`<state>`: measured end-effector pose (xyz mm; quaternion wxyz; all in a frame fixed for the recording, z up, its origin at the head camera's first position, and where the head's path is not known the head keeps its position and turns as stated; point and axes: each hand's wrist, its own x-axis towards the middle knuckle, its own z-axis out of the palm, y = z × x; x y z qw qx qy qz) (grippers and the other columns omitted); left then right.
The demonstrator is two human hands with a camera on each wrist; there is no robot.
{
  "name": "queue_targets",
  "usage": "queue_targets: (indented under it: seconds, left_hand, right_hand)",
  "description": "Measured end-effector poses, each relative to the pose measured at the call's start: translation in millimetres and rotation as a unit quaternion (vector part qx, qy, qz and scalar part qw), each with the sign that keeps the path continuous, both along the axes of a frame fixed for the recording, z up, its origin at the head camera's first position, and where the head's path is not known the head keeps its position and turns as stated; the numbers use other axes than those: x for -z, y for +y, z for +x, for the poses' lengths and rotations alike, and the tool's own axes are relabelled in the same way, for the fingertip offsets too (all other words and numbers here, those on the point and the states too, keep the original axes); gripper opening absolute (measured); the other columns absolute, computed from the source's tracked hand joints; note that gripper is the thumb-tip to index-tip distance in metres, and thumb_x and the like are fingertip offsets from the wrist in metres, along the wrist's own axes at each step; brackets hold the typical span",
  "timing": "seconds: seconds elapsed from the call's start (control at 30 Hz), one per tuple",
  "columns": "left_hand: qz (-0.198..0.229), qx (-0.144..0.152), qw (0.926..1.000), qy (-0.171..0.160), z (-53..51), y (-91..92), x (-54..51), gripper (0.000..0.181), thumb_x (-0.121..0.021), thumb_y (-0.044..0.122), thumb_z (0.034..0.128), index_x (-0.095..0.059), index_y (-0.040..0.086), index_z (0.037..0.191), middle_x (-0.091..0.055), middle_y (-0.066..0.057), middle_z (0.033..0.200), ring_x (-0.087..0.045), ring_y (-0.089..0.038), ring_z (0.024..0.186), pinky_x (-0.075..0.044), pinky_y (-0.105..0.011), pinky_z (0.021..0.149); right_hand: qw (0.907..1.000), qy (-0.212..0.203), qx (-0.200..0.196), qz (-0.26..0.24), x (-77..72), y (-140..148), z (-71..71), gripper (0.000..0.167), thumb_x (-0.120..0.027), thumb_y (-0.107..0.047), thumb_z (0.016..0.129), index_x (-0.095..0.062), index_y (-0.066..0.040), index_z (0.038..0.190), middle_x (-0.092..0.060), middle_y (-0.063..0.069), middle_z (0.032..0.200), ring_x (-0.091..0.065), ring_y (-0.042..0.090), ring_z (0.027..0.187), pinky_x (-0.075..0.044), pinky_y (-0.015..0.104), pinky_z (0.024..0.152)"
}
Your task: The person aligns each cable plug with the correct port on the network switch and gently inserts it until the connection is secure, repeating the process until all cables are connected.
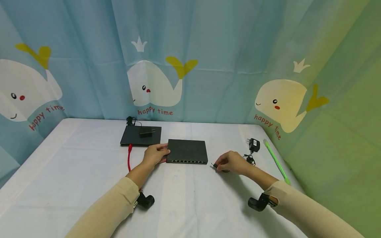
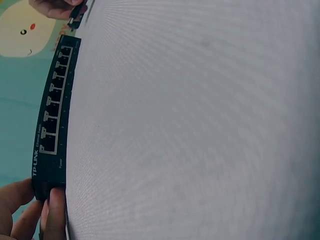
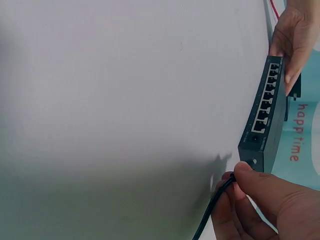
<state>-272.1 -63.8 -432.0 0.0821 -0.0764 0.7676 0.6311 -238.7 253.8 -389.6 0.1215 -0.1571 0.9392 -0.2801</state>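
Note:
A black TP-LINK Ethernet switch (image 1: pixel 187 151) lies on the white table, its row of ports facing the person. My left hand (image 1: pixel 155 154) grips its left end, thumb on top and fingers against the side and underneath. Just off the right end of the switch, my right hand (image 1: pixel 232 162) pinches a small black power plug (image 1: pixel 214 165) whose tip points toward the switch, apart from it. From the pinch trails the plug's black cable (image 3: pixel 212 207). A round power socket (image 3: pixel 255 138) shows beside the ports in the right wrist view.
Behind and left sits another flat black box (image 1: pixel 131 137), with a black adapter (image 1: pixel 146 133) on top and a red cable (image 1: pixel 129 158) at its front. At right lie a power adapter (image 1: pixel 254 144), its bundled cord (image 1: pixel 250 160) and a green stick (image 1: pixel 276 162). A whale-print curtain (image 1: pixel 214 92) hangs behind.

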Motion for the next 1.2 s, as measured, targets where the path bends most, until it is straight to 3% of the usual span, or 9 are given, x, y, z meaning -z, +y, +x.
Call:
queue_targets:
  seconds: [0.27, 0.5, 0.73, 0.87, 1.2]
  left_hand:
    - [0.0, -0.003, 1.0, -0.004, 0.1, -0.8, 0.0, 0.04, -0.072, 0.011, 0.0905, -0.066, 0.012, 0.13, -0.066, -0.014, 0.123, -0.067, -0.019, 0.1, -0.061, -0.024, 0.068]
    - [0.001, 0.001, 1.0, 0.001, -0.6, -0.8, 0.5, 0.041, -0.071, 0.011, 0.091, -0.065, 0.011, 0.131, -0.065, -0.014, 0.124, -0.066, -0.019, 0.102, -0.062, -0.025, 0.071]
    - [0.005, 0.0, 1.0, -0.001, -0.8, -0.4, 0.5, 0.041, -0.071, 0.01, 0.0912, -0.064, 0.011, 0.132, -0.064, -0.015, 0.125, -0.066, -0.023, 0.107, -0.062, -0.026, 0.072]
    - [0.005, -0.003, 1.0, -0.001, -0.9, -0.4, 0.2, 0.041, -0.071, 0.01, 0.0907, -0.065, 0.011, 0.131, -0.065, -0.014, 0.124, -0.067, -0.023, 0.107, -0.062, -0.026, 0.071]
    - [0.004, -0.003, 1.0, -0.001, -0.3, -0.2, 0.2, 0.041, -0.072, 0.011, 0.0902, -0.065, 0.011, 0.131, -0.065, -0.014, 0.125, -0.066, -0.021, 0.105, -0.062, -0.025, 0.07]
  right_hand:
    - [0.9969, -0.04, 0.043, -0.052, 1.3, -5.1, 4.7, 0.013, -0.077, -0.008, 0.085, -0.076, 0.001, 0.094, -0.075, 0.006, 0.081, -0.063, 0.007, 0.069, -0.053, 0.023, 0.062]
    - [0.9871, -0.098, 0.076, -0.102, 2.1, -13.6, 9.4, 0.016, -0.075, -0.004, 0.085, -0.074, 0.006, 0.097, -0.075, 0.01, 0.084, -0.066, 0.009, 0.07, -0.059, 0.026, 0.065]
    - [0.9801, -0.124, 0.099, -0.119, 2.6, -22.7, 11.8, 0.017, -0.074, -0.003, 0.085, -0.073, 0.008, 0.098, -0.075, 0.01, 0.084, -0.067, 0.009, 0.07, -0.061, 0.027, 0.065]
    - [0.9716, -0.153, 0.106, -0.146, 4.4, -26.0, 11.2, 0.019, -0.073, -0.001, 0.086, -0.071, 0.01, 0.102, -0.075, 0.01, 0.086, -0.068, 0.009, 0.071, -0.061, 0.027, 0.067]
    - [0.9353, -0.217, 0.164, -0.227, 10.4, -34.5, 10.0, 0.021, -0.069, 0.003, 0.088, -0.067, 0.015, 0.106, -0.073, 0.007, 0.081, -0.066, 0.007, 0.065, -0.06, 0.021, 0.064]
